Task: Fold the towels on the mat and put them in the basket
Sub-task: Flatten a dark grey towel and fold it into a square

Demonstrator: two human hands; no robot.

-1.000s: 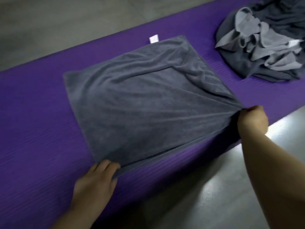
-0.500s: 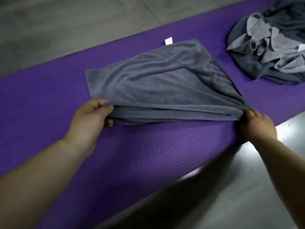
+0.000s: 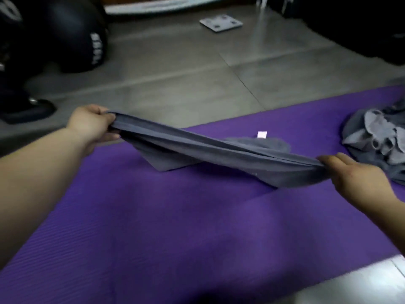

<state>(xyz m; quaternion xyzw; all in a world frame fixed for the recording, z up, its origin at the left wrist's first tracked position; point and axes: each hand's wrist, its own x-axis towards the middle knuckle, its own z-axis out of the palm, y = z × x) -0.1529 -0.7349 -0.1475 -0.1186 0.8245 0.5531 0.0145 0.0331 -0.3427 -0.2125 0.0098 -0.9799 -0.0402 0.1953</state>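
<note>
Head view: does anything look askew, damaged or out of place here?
Nothing damaged or spilled. The grey towel, stretched between the left hand and right hand, hangs unevenly, corners drooping below the fold. A crumpled towel pile lies at the right on the mat. No basket shows.

both hands, left hand (image 3: 92, 125) and right hand (image 3: 359, 178), pinch a grey towel (image 3: 219, 154) stretched above the purple mat (image 3: 175, 227)

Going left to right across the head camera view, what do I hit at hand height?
left hand → towel → right hand. The pile overlaps the right hand sideways, so it's left out.
</note>
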